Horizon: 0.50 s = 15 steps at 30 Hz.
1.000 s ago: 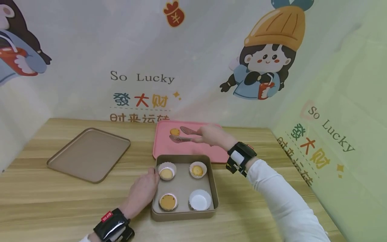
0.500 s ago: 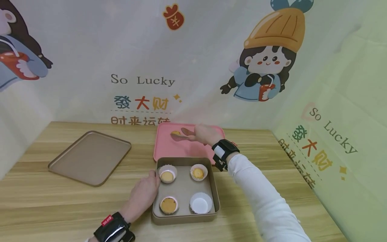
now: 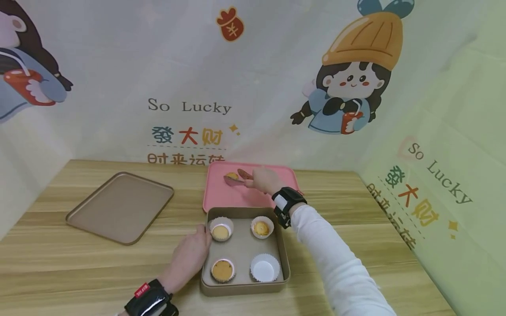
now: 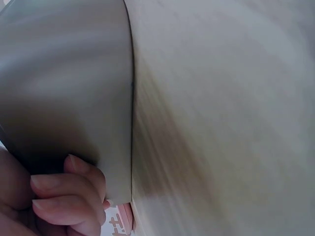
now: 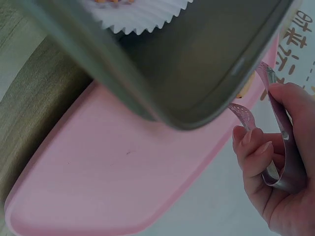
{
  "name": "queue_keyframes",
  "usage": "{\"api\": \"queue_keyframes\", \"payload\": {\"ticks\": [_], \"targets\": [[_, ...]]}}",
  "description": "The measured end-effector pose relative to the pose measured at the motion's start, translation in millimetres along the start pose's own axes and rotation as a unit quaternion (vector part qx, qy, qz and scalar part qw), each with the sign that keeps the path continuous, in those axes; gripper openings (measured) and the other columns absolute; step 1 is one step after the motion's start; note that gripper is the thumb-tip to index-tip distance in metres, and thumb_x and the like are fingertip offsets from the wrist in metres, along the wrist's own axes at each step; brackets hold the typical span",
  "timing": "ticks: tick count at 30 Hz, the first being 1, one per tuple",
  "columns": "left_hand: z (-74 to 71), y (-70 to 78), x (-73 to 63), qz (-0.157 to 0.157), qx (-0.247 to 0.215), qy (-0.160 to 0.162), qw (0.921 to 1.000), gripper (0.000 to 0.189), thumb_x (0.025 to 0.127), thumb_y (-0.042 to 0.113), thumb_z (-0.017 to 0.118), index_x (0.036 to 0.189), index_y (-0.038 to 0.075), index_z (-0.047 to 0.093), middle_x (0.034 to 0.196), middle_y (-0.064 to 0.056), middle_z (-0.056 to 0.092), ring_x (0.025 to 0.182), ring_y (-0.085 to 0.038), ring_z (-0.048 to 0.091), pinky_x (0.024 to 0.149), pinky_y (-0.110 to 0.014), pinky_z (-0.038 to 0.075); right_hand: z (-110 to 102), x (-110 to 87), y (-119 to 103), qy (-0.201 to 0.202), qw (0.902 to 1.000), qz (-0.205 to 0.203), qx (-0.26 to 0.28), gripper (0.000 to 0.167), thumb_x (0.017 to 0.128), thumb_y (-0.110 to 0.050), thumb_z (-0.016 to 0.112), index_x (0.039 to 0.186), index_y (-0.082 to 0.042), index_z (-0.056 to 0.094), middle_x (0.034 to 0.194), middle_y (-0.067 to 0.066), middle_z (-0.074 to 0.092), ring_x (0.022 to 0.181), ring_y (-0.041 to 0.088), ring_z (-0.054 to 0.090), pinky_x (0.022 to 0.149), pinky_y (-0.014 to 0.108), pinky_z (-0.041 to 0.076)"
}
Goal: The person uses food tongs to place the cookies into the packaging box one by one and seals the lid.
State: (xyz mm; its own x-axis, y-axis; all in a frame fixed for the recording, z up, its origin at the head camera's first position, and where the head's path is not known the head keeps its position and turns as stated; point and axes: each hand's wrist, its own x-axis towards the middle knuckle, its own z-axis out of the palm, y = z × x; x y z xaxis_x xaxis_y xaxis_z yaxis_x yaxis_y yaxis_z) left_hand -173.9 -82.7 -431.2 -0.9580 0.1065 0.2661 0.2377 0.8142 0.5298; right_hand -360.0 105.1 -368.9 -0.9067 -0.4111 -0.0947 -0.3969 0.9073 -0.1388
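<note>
My right hand (image 3: 265, 180) grips metal tongs (image 5: 290, 152) over the pink tray (image 3: 213, 197). The tongs' perforated ends are spread apart, with a small round cookie (image 3: 232, 176) by them; the head view does not show whether they touch it. My left hand (image 3: 191, 250) holds the left wall of a square baking pan (image 3: 245, 289), fingers curled at its side in the left wrist view. In the pan stand paper cups: the back left (image 3: 221, 229), back right (image 3: 262, 227) and front left (image 3: 223, 270) ones each hold a cookie, while the front right cup (image 3: 265, 267) is bare.
A flat brown baking sheet (image 3: 120, 208) lies at the left of the wooden table (image 3: 43, 254). The pink tray sits directly behind the pan, close to the printed cloth backdrop (image 3: 265, 87). A second cloth wall (image 3: 435, 131) borders the right side.
My right hand has moved a little to the left and forward with the tongs, whose ends have drawn in slightly around the cookie. The left hand stays on the pan.
</note>
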Motion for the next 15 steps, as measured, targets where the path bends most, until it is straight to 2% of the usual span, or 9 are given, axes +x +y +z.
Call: {"api": "queue_keyframes", "payload": {"ticks": [15], "targets": [[1.5, -0.9, 0.0, -0.023, -0.006, -0.017, 0.9996, 0.020, 0.095, 0.012, 0.041, 0.087, -0.005, 0.048, 0.053, -0.006, 0.038, 0.044, -0.019, 0.042, 0.035, -0.031, 0.033, 7.0, 4.5, 1.0, 0.017, 0.9998, -0.007, 0.000, 0.042, 0.087, -0.031, 0.059, 0.054, -0.011, 0.043, 0.044, -0.001, 0.045, 0.037, 0.011, 0.045, 0.038, 0.022, 0.032]]}}
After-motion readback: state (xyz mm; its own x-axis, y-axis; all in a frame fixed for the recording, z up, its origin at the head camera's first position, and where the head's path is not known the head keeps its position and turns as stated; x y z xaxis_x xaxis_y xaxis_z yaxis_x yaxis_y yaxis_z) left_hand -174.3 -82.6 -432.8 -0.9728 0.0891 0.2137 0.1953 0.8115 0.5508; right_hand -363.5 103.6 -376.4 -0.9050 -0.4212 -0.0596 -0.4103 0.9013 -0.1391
